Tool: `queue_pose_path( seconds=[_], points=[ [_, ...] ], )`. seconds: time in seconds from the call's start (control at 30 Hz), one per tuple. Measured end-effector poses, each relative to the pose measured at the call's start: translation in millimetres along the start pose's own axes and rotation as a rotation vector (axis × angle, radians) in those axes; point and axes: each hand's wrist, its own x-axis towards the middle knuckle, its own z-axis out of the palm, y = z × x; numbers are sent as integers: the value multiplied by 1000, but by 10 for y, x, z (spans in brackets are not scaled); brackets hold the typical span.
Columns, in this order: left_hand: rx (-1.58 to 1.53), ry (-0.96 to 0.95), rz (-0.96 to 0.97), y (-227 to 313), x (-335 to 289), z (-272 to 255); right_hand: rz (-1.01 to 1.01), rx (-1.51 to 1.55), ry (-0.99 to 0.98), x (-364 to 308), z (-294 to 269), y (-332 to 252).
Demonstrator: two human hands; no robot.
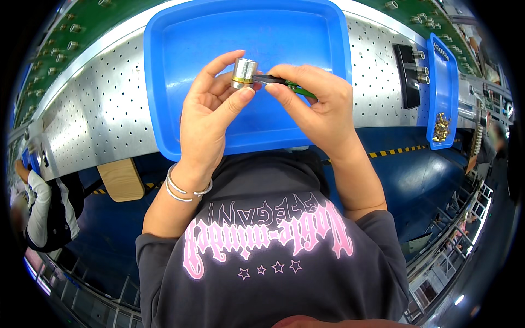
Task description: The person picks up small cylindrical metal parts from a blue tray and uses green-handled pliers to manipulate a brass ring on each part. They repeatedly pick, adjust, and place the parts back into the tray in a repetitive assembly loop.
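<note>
A short silver metal cylinder with a thin gold-yellow band near its lower end is held upright in my left hand, between the thumb and fingers. My right hand is closed on a small green-and-black handled tool. Its narrow metal tip points left and meets the cylinder's side near the yellow band; whether it is a knife or another tool, I cannot tell. Both hands are over a large blue plastic tray, near its front side.
Under the tray runs a perforated metal bench. On the right are a black flat object, loose metal fittings and a narrow blue tray holding brass pieces. A wooden stool seat and another person's sleeve are at left.
</note>
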Motion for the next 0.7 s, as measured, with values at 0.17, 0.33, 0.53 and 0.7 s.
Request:
queue_pose_path(
  seconds=[0.17, 0.33, 0.53, 0.7],
  points=[
    [12, -1, 3, -9, 3, 2, 23, 3, -39, -2, -20, -19],
    [11, -1, -4, -7, -12, -4, 34, -3, -39, -5, -23, -31],
    [-11, -4, -3, -13, -19, -2, 6, 28, -20, -23, -4, 6],
    [-19, 0, -4, -15, -21, 4, 14, 54, -17, -27, 3, -14]
  ],
)
